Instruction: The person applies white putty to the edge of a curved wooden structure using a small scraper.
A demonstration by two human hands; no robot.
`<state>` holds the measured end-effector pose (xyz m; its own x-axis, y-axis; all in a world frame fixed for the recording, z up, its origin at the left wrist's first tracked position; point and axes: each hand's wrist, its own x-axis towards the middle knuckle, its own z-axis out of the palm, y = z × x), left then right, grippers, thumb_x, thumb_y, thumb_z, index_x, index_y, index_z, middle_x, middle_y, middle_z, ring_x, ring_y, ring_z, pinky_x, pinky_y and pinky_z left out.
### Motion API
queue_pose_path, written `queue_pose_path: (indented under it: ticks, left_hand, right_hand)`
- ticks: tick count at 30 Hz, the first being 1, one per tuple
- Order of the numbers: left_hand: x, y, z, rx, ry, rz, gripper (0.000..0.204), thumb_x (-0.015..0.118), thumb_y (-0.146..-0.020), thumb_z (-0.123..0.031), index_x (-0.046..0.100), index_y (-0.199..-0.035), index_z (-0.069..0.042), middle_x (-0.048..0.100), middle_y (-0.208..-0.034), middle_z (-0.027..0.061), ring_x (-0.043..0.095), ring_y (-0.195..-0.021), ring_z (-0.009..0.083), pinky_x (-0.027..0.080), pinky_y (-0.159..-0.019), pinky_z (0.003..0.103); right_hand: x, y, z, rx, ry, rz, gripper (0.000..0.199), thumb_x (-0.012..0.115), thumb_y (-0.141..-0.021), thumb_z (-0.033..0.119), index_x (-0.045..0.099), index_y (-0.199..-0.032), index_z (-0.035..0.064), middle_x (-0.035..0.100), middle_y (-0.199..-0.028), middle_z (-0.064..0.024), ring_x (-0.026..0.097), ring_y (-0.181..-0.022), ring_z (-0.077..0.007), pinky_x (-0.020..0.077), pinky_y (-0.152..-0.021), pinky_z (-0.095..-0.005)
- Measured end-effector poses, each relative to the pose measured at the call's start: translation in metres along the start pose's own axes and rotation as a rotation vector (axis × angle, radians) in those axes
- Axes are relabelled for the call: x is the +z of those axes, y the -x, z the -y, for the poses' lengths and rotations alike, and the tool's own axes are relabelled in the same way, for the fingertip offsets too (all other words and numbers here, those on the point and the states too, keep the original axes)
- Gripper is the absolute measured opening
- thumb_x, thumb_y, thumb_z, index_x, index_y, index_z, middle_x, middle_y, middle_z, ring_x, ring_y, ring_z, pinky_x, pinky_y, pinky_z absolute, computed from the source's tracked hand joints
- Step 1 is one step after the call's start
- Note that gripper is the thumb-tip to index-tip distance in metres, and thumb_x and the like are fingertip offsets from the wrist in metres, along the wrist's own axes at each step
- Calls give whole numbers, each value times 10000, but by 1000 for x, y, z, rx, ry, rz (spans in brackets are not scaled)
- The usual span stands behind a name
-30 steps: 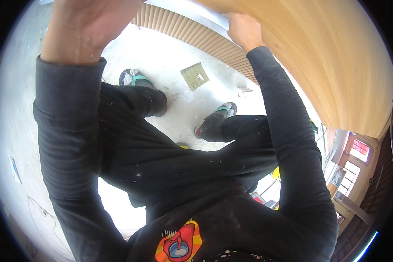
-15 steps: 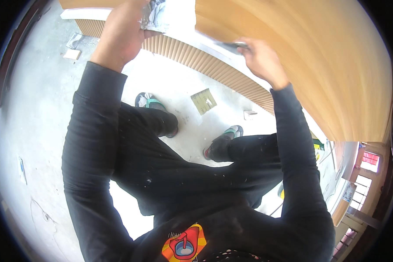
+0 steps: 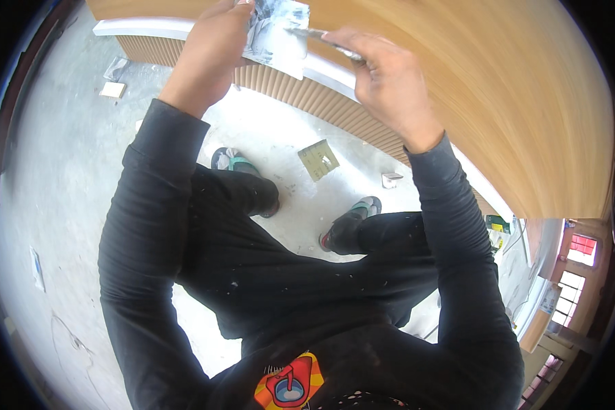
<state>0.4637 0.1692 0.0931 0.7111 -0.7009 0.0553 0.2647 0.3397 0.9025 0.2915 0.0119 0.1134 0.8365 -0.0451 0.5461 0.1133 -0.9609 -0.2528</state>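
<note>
Black long-sleeved top with a red-and-yellow print sat closest, sleeves reaching up to both bare hands. Left hand gripped the left edge of a flat, pale plate smeared with white-grey paste, thumb and fingers pinching it; top of that hand ran close to the picture edge. Right hand had its fingers curled tight round a thin, grey, paste-stained scraper, tip over the plate's face, contact unclear. Both things were in front of a big light-brown wood-grain panel, with a ribbed tan base below. Past the black trousers, an olive-brown square card lay on the pale grey floor between two green-strapped sandals. Barred windows showed far right.
</note>
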Motion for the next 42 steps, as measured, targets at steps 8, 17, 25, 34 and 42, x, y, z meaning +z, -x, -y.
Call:
queue_pose_path:
  ticks: [8,17,25,34,42]
  left_hand:
    - [3,1,-18,194,-232,-366,279,412,-1042,-153,620,-1090,26,654,-967,93,626,-878,174,513,-756,311]
    - [-1,3,-36,322,-17,-291,257,437,-1019,-130,575,-1125,59,656,-1001,136,679,-863,223,556,-749,356]
    - [6,11,-39,285,-60,-329,253,454,-1003,-126,592,-1107,59,668,-969,118,667,-839,196,524,-702,328]
    - [7,17,-40,234,-78,-310,252,450,-1004,-128,583,-1102,62,658,-989,121,659,-838,208,527,-720,337]
    - [18,12,-50,154,-42,-438,267,426,-1017,-128,553,-1135,76,654,-1016,141,676,-866,217,555,-747,351]
  right_hand:
    - [14,8,7,44,-205,258,378,583,-780,-47,733,-1094,100,726,-972,-179,697,-890,-354,565,-811,-414]
    - [74,14,-62,273,325,389,235,569,-920,168,725,-1083,101,718,-851,-188,695,-827,-375,547,-775,-477]
    - [109,17,-79,361,480,470,252,562,-938,214,722,-1107,118,725,-899,-186,696,-853,-377,542,-786,-487]
    - [126,17,-78,368,492,449,189,514,-879,87,691,-937,50,723,-895,-200,698,-868,-400,531,-778,-514]
    - [134,-5,-74,454,448,515,285,534,-857,93,738,-1056,81,726,-972,-204,684,-953,-383,523,-837,-488]
